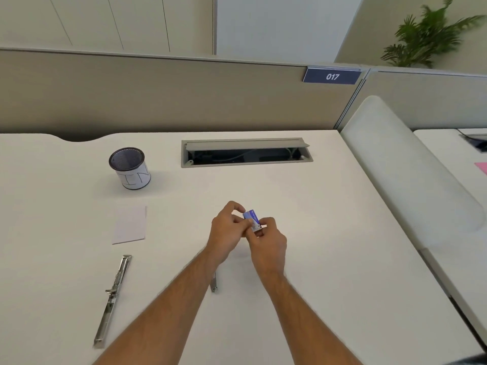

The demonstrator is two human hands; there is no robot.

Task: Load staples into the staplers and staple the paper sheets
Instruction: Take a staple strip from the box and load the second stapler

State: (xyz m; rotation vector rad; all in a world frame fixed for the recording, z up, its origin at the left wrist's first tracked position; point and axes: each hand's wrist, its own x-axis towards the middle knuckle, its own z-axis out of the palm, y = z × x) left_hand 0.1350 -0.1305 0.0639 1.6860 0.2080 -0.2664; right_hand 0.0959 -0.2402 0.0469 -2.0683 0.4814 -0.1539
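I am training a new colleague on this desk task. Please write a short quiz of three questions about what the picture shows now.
1. True or false: the opened stapler lies to the left of both arms.
2. Which object do both hands hold? A) mesh cup B) small blue box C) paper sheets
3. What is written on the mesh cup?

Key:
1. True.
2. B: the left hand and right hand hold the small blue box above the desk; the paper sheets lie untouched.
3. "IN".
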